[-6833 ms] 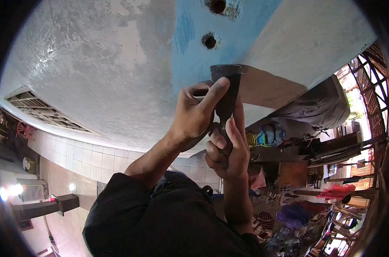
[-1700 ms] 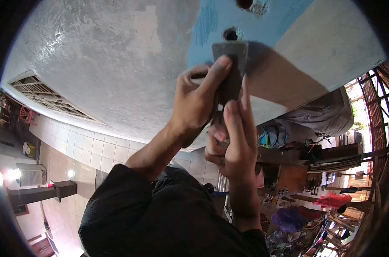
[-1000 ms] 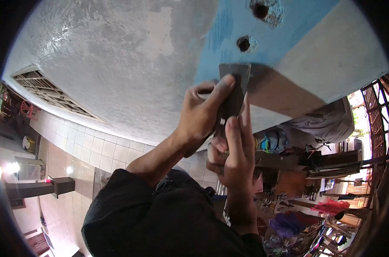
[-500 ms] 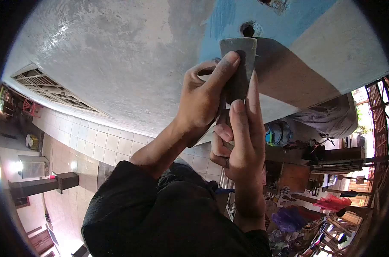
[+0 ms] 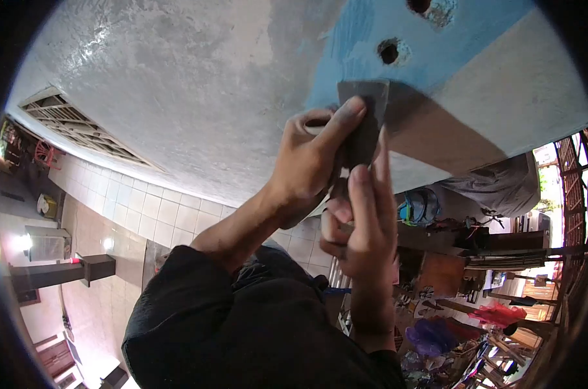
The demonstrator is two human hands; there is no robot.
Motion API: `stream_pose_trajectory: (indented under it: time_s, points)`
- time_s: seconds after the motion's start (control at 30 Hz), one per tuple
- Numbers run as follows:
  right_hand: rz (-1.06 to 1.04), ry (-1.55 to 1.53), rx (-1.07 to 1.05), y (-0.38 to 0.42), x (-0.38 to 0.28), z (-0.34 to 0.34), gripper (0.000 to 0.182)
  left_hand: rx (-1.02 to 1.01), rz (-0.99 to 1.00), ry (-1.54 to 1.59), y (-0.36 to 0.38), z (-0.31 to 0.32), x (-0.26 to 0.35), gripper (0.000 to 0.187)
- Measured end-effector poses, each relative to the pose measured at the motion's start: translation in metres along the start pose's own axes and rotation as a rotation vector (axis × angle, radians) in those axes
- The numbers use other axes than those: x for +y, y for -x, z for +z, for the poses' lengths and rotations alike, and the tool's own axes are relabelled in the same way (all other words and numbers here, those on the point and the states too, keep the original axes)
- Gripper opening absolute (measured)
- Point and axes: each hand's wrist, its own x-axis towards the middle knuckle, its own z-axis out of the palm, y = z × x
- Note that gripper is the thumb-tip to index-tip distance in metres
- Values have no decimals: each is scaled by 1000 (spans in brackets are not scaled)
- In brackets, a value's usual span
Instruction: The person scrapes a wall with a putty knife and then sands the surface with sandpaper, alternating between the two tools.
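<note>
Both my hands are on a putty knife (image 5: 371,133), its flat dark blade pointing up along the wall, its broad edge at or close to the blue paint. My left hand (image 5: 310,155) grips the blade's left side, thumb laid flat across its face. Lower down, my right hand (image 5: 365,227) closes around the handle, with fingers stretched up behind the blade; the handle is mostly hidden. Just above the blade edge, a round dark hole (image 5: 388,52) with chipped rims opens in the blue patch (image 5: 352,61).
The grey plastered wall (image 5: 196,84) fills the upper view, with a second hole (image 5: 420,5) at the top and a vent grille (image 5: 80,126) at left. Below run floor tiles (image 5: 167,211). Clutter at right includes a purple plastic bag (image 5: 430,337) and a dark cover (image 5: 495,181).
The putty knife and both hands have moved down, away from the hole, which now shows fully above the blade. The grip looks the same.
</note>
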Motion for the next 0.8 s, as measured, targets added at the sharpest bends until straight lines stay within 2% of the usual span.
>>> stream_pose_trajectory:
  time_s: [0.07, 0.1, 0.13, 0.17, 0.33, 0.37, 0.47, 0.53, 0.6, 0.67, 0.7, 0.73, 0.8]
  points:
    - [-27, 21, -1, 1, -3, 1, 51, -36, 12, -4, -4, 3, 6, 30]
    - [-63, 48, -14, 0, -5, 3, 51, -49, 92, 59, -6, 9, 7, 29]
    - [-106, 75, -34, -3, -7, 5, 51, -28, 45, 51, -4, 9, 6, 30]
    - [-18, -34, -66, 1, -4, 1, 50, -7, 5, 43, -1, 6, 2, 30]
    - [-41, 8, 0, 2, 12, 0, 51, 30, -73, -27, 1, -4, -5, 30]
    - [-46, 20, -15, -1, 4, 2, 51, 4, 21, -46, 0, 1, 0, 30]
    - [27, -60, -22, 3, -4, 4, 52, 37, 60, 24, 0, 6, 1, 30]
    - [119, -46, 18, 6, 13, -2, 52, 53, -6, -54, 1, -2, -5, 31]
    - [-74, 86, 14, -2, 26, 0, 52, 70, -43, -125, 3, -5, -4, 31]
    - [9, 11, -4, -1, 7, 3, 51, 85, 32, -57, 1, -3, -2, 32]
    - [-79, 49, -19, -6, 4, 8, 52, 77, 78, -38, -2, -2, 0, 32]
    - [-23, 6, -29, -2, 4, 6, 52, 66, 121, -16, -3, 0, 0, 32]
    - [68, -71, -76, 1, 3, 3, 53, 76, 64, -22, 2, -1, -3, 31]
